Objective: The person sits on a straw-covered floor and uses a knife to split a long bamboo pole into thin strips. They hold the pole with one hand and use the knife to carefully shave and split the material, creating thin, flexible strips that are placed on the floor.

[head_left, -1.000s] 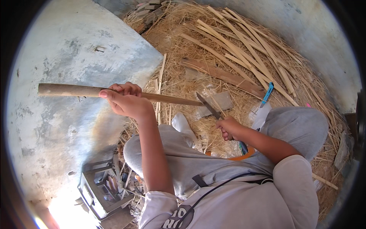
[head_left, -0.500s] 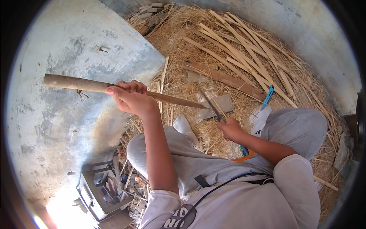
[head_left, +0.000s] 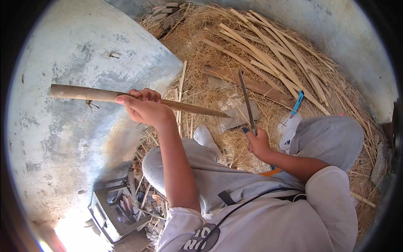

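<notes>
A long wooden stick [head_left: 90, 93], round at its left end and tapering to a thin point on the right, is gripped near its middle by my left hand [head_left: 145, 109]. It hangs above the straw, nearly level. In my closed right hand [head_left: 259, 144] is a knife [head_left: 247, 101] with a long, narrow dark blade pointing away from me. The blade stands a little to the right of the stick's tip, apart from it. Most of the knife's handle is hidden by my fingers; a dark end shows beside the thumb.
Straw and shavings [head_left: 197, 50] cover the floor. Several pale split strips [head_left: 273, 63] lie at the far right, beside a brown plank [head_left: 252, 86]. A grey block [head_left: 241, 115] sits ahead of me. A blue cutter [head_left: 297, 104] rests by my right foot. A wooden frame box [head_left: 119, 210] stands lower left.
The knife has swung away from the stick's tip, its blade turning from leaning left to pointing nearly straight ahead. My left hand and the stick have barely moved.
</notes>
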The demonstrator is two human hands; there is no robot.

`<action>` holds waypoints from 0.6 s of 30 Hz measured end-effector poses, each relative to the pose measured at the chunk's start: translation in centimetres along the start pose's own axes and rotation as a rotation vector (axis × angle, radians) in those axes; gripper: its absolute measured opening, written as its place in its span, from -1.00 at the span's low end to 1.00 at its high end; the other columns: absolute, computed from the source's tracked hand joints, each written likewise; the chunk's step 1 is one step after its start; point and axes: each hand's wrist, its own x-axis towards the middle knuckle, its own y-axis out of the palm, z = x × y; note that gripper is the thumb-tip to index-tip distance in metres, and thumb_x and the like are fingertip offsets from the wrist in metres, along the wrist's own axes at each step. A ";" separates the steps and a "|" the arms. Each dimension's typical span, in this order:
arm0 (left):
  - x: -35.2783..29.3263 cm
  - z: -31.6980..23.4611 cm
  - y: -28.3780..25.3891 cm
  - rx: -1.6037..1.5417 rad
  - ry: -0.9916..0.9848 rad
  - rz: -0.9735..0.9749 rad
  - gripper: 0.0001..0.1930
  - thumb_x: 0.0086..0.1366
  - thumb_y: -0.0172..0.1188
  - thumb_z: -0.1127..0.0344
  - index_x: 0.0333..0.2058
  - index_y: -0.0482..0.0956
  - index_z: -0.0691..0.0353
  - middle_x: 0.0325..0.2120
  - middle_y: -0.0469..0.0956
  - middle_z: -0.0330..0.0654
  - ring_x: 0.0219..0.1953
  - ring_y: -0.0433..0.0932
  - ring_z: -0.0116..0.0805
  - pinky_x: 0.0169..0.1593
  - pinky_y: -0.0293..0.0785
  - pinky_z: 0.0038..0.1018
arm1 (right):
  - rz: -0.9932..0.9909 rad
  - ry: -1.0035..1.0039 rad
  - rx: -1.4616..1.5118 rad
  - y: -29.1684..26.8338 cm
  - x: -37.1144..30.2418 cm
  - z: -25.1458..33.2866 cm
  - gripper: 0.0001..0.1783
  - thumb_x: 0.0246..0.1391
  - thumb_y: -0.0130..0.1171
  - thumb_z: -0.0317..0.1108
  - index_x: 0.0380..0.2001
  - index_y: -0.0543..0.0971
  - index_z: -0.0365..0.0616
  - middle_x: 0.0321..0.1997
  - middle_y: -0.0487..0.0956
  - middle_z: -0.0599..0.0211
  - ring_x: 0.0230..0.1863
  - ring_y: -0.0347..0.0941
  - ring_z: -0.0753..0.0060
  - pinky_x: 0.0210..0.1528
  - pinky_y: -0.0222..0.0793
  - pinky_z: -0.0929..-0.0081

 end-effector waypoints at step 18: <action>0.1 0.0 0.5 0.065 0.016 -0.042 -0.31 0.33 -0.21 -0.52 -0.50 0.17 0.07 -0.71 0.09 -0.40 -0.69 0.06 -0.59 -0.62 -0.03 -0.61 | 0.212 0.248 -0.433 -1.2 0.4 2.9 -0.73 0.13 0.13 -0.27 -0.53 0.43 -0.23 -0.74 0.40 0.31 -0.81 0.34 0.46 -0.77 0.24 0.45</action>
